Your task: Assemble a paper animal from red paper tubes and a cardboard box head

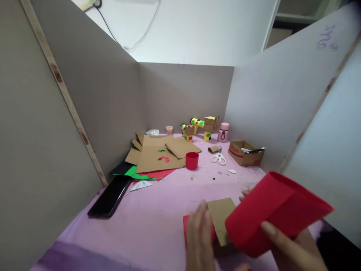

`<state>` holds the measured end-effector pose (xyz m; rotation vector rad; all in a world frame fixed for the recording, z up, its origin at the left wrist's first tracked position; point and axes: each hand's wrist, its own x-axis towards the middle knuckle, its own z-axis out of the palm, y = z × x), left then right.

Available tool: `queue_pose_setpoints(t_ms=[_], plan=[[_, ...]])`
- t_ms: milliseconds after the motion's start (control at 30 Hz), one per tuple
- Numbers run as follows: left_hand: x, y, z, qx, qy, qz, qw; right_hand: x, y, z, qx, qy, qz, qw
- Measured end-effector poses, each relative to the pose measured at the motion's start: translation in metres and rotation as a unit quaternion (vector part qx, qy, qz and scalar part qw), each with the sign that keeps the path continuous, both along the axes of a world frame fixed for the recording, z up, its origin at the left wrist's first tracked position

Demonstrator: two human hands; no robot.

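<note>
My right hand [293, 244] grips a wide red paper tube [262, 214] tilted up to the right, thumb across its near side and some fingertips showing behind it. My left hand [200, 235], a little blurred, has its fingers stretched out over a red piece [185, 227] that it partly covers. Beside that hand, under the tube's lower end, lies a small brown cardboard box [222, 214]. Whether the red piece is joined to the box I cannot tell.
A short red cup-like ring [192, 160] stands by flat cardboard sheets [152, 150]. White-handled scissors [218, 158] and an open carton [245, 154] are at the right, a phone [109, 197] at the left. Yellow spotted figures [207, 126] and a pink bottle [223, 132] stand behind; grey partitions [183, 94] surround the table.
</note>
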<state>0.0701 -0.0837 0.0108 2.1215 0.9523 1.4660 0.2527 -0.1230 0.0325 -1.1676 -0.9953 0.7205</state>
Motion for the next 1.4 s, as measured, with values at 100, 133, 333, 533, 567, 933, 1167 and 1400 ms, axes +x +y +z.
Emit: queue_pose_setpoints(t_ms=[100, 133, 333, 533, 567, 933, 1167, 1400], plan=[[-0.02, 0.03, 0.025, -0.145, -0.031, -0.032, 0.988, 0.002, 0.025, 0.022, 0.059, -0.014, 0.005, 0.998], [-0.025, 0.04, 0.035, -0.194, -0.033, -0.075, 0.978, 0.0, 0.032, 0.028, 0.055, -0.027, 0.029, 0.998], [-0.016, 0.072, 0.086, -0.242, -0.025, -0.255, 0.936, -0.016, 0.053, 0.04, 0.002, -0.04, 0.115, 0.993], [0.005, 0.074, 0.096, -0.224, -0.006, -0.32, 0.92, -0.019, 0.058, 0.041, -0.002, -0.039, 0.099, 0.994], [0.006, 0.074, 0.096, -0.222, -0.008, -0.324, 0.92, -0.019, 0.059, 0.041, -0.005, -0.049, 0.096, 0.994], [0.004, 0.072, 0.102, -0.218, -0.016, -0.345, 0.913, -0.025, 0.058, 0.047, 0.004, -0.04, 0.162, 0.986], [0.005, 0.073, 0.101, -0.219, -0.002, -0.342, 0.914, -0.025, 0.056, 0.047, -0.01, -0.02, 0.158, 0.987], [0.005, 0.073, 0.099, -0.216, -0.01, -0.362, 0.907, -0.023, 0.057, 0.043, -0.008, -0.015, 0.178, 0.984]])
